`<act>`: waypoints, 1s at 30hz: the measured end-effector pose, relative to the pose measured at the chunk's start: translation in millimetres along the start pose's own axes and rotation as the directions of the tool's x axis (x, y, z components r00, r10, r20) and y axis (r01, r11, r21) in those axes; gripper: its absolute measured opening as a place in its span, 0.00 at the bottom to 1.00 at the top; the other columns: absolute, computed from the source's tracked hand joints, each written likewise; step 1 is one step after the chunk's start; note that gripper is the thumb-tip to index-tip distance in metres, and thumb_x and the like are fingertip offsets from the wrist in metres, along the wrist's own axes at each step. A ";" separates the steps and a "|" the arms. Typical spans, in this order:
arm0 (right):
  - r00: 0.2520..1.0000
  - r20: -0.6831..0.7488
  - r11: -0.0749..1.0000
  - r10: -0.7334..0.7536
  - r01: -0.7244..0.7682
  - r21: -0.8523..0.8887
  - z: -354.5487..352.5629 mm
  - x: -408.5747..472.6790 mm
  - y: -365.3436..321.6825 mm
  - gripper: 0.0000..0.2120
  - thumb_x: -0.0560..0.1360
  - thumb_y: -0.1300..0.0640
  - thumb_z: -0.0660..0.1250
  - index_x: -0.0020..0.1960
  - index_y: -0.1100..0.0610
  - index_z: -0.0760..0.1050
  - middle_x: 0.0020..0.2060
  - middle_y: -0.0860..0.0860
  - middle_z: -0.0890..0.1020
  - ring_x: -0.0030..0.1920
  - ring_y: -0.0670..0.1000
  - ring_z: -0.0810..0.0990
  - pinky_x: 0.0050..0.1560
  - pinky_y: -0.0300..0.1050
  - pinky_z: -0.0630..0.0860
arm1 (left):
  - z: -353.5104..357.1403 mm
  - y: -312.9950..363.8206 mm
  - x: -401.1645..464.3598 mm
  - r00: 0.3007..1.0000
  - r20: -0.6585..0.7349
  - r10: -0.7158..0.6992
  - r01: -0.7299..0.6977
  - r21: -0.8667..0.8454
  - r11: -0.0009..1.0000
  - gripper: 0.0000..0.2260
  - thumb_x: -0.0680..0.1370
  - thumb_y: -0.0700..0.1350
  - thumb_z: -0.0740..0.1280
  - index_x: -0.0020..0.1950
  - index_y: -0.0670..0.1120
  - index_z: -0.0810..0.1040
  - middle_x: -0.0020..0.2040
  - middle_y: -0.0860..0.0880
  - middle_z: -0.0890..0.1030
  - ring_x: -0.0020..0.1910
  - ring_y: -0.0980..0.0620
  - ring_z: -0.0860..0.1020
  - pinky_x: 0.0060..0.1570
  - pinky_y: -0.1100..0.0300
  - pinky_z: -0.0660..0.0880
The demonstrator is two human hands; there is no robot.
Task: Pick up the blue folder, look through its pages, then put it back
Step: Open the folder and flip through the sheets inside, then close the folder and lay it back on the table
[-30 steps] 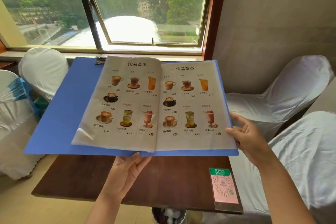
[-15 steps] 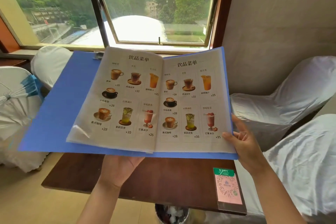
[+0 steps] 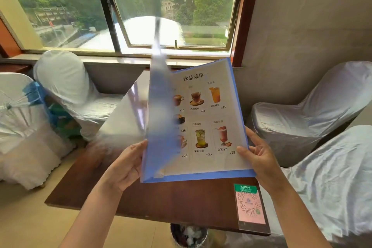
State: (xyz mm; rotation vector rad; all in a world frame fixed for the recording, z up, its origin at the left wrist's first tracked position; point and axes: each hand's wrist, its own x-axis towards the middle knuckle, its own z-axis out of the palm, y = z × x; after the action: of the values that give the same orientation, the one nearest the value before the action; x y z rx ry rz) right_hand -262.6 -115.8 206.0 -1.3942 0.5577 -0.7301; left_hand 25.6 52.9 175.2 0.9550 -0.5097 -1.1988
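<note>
1. Both hands are seen on the blue folder [image 3: 234,115], which is held in the air above the brown table [image 3: 161,203], tilted up toward the window [image 3: 173,16].
2. By the left hand [image 3: 124,167] the folder's left edge is cupped near the lower corner: the fingers are spread and loosely curled against the blurred front cover [image 3: 159,119], and whether that cover is actually pinched cannot be told.
3. By the right hand [image 3: 259,157] the folder's lower right edge is pinched, with the thumb laid on the drinks menu page [image 3: 211,119] and the fingers partly hidden behind the back cover.
4. The folder is judged to be light, since it is carried by fingertip holds alone.
5. The covers are judged thin and springy rather than stiff; the front one is smeared by motion and appears bowed.
6. The glossy plastic sleeves [image 3: 128,119] left of the folder's spine are likely slippery, so a hold by a loose sleeve is best avoided.
7. A grip on both covers together at the lower edge, near the spine, is judged safest for lowering the folder to the table beside the QR code stand [image 3: 249,205].
</note>
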 end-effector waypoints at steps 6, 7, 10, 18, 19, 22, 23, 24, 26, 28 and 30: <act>0.991 0.130 0.980 0.036 -0.060 0.192 -4.6 0.2 -15.0 0.23 0.74 0.58 0.59 0.68 0.44 0.66 0.57 0.50 0.82 0.52 0.56 0.83 0.36 0.45 0.82 | 22.0 5.1 -6.1 1.000 -0.012 -0.001 0.002 0.086 0.996 0.15 0.74 0.45 0.63 0.57 0.42 0.81 0.52 0.43 0.84 0.49 0.46 0.83 0.41 0.55 0.82; 0.989 0.144 0.973 0.045 -0.076 0.220 -4.0 0.4 -17.1 0.22 0.75 0.57 0.59 0.68 0.44 0.67 0.59 0.51 0.81 0.54 0.56 0.82 0.37 0.44 0.82 | 27.3 5.2 -7.1 0.999 -0.047 -0.007 0.012 0.088 0.996 0.14 0.73 0.45 0.63 0.54 0.43 0.82 0.51 0.43 0.85 0.47 0.46 0.84 0.40 0.55 0.82; 0.986 0.143 0.969 0.082 -0.112 0.221 -7.5 1.6 -16.2 0.19 0.75 0.54 0.58 0.65 0.42 0.70 0.60 0.50 0.80 0.56 0.53 0.81 0.39 0.43 0.81 | 29.6 -1.8 -5.6 0.994 -0.108 -0.021 0.031 0.088 0.996 0.13 0.72 0.44 0.64 0.52 0.43 0.82 0.48 0.43 0.86 0.44 0.45 0.84 0.37 0.55 0.82; 0.996 0.084 0.997 0.034 -0.028 -0.077 -20.4 7.9 -15.9 0.22 0.70 0.53 0.69 0.62 0.41 0.72 0.53 0.50 0.84 0.52 0.55 0.83 0.42 0.46 0.82 | 40.1 8.5 -0.1 0.990 -0.129 0.052 -0.013 0.288 0.957 0.16 0.71 0.46 0.66 0.56 0.42 0.79 0.47 0.45 0.86 0.44 0.48 0.84 0.37 0.58 0.81; 0.997 0.062 0.995 0.037 -0.031 -0.099 -22.1 9.6 -15.5 0.22 0.70 0.54 0.69 0.62 0.42 0.72 0.52 0.50 0.85 0.51 0.54 0.84 0.42 0.46 0.82 | 41.6 12.7 1.6 0.992 -0.121 0.043 -0.001 0.328 0.945 0.16 0.71 0.47 0.66 0.56 0.43 0.79 0.48 0.46 0.86 0.44 0.49 0.84 0.38 0.59 0.81; 0.997 0.023 0.973 0.076 -0.069 -0.218 -30.0 17.4 -6.7 0.20 0.73 0.58 0.67 0.64 0.49 0.70 0.51 0.51 0.85 0.49 0.52 0.84 0.42 0.46 0.83 | 35.5 14.5 11.4 0.995 -0.090 -0.047 0.083 0.455 0.887 0.11 0.76 0.45 0.65 0.57 0.47 0.79 0.50 0.50 0.85 0.48 0.51 0.83 0.42 0.60 0.80; 0.995 -0.002 0.957 0.100 -0.097 -0.274 -31.6 20.4 -1.2 0.18 0.74 0.59 0.67 0.62 0.50 0.70 0.50 0.51 0.85 0.49 0.52 0.85 0.42 0.45 0.83 | 32.4 10.4 14.7 0.993 -0.100 -0.068 0.108 0.485 0.868 0.11 0.77 0.43 0.64 0.58 0.47 0.78 0.51 0.50 0.85 0.49 0.51 0.83 0.45 0.59 0.79; 0.991 -0.033 0.936 0.128 -0.132 -0.327 -32.3 23.1 5.9 0.16 0.75 0.60 0.67 0.60 0.51 0.70 0.50 0.51 0.85 0.48 0.52 0.85 0.41 0.45 0.83 | 27.4 3.5 18.9 0.990 -0.121 -0.077 0.128 0.505 0.854 0.11 0.78 0.42 0.64 0.58 0.47 0.78 0.52 0.49 0.84 0.50 0.51 0.82 0.47 0.57 0.78; 0.977 -0.104 0.897 0.185 -0.211 -0.388 -31.5 27.9 24.8 0.13 0.75 0.63 0.66 0.56 0.52 0.70 0.49 0.53 0.84 0.45 0.50 0.84 0.38 0.43 0.82 | 17.8 -14.2 27.3 0.979 -0.185 -0.086 0.172 0.519 0.837 0.10 0.78 0.41 0.64 0.58 0.47 0.78 0.51 0.49 0.84 0.49 0.51 0.82 0.48 0.55 0.77; 0.955 -0.168 0.857 0.243 -0.293 -0.424 -30.8 30.4 49.2 0.12 0.75 0.64 0.65 0.54 0.52 0.69 0.48 0.55 0.83 0.44 0.50 0.83 0.36 0.42 0.80 | 9.6 -34.9 36.5 0.966 -0.239 -0.093 0.210 0.526 0.824 0.09 0.78 0.40 0.65 0.56 0.46 0.79 0.46 0.52 0.85 0.45 0.54 0.83 0.44 0.59 0.79; 0.931 -0.222 0.808 0.292 -0.364 -0.463 -32.2 31.2 77.7 0.11 0.75 0.64 0.65 0.54 0.54 0.69 0.48 0.56 0.83 0.45 0.52 0.83 0.39 0.46 0.80 | -0.5 -58.0 46.8 0.951 -0.298 -0.088 0.246 0.551 0.798 0.09 0.77 0.39 0.65 0.57 0.44 0.79 0.46 0.50 0.85 0.42 0.55 0.83 0.41 0.62 0.79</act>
State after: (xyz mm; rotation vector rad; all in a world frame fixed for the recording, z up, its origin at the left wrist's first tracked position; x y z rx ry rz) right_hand -255.3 -158.6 127.5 -1.6668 1.1335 -0.4108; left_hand 9.4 5.8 119.8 1.6977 -0.6056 -1.0639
